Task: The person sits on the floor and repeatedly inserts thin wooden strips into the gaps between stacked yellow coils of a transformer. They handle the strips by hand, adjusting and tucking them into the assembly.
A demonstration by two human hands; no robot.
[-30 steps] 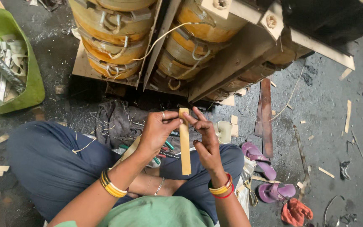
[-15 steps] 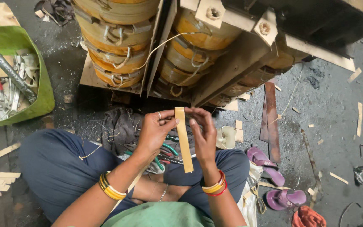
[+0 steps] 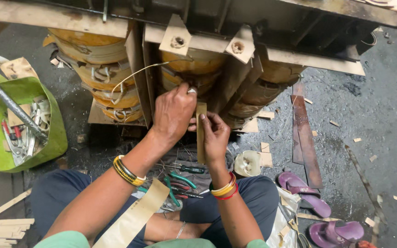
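1. Head view: a narrow tan strip [image 3: 201, 131] of stiff board is held upright between both hands, just in front of the wound yellow coils [image 3: 194, 64] of a large metal-framed winding assembly [image 3: 299, 18].
2. The right hand [image 3: 214, 138] is closed on the strip's middle, thumb on one face and fingers behind, apparently so that the strip is kept vertical and steady.
3. The left hand [image 3: 174, 112] is closed near the strip's top end, its fingertips pinched together against the coil; whether the strip or a thin wire [image 3: 136, 73] is pinched there cannot be told.
4. The strip's upper end is placed beside the gap between two coils, seemingly lined up with it.
5. Just below the right grip, green-handled pliers [image 3: 175, 181] and a screwdriver [image 3: 189, 169] are laid on the lap, likely kept within easy reach.
6. A broader tan strip [image 3: 134, 218] is rested across the left forearm's side.
7. Well to the left of the left grip, a green tub [image 3: 56, 138] of tools is set on the floor.
8. To the right of the right grip, purple sandals [image 3: 302, 190] are left on the floor.
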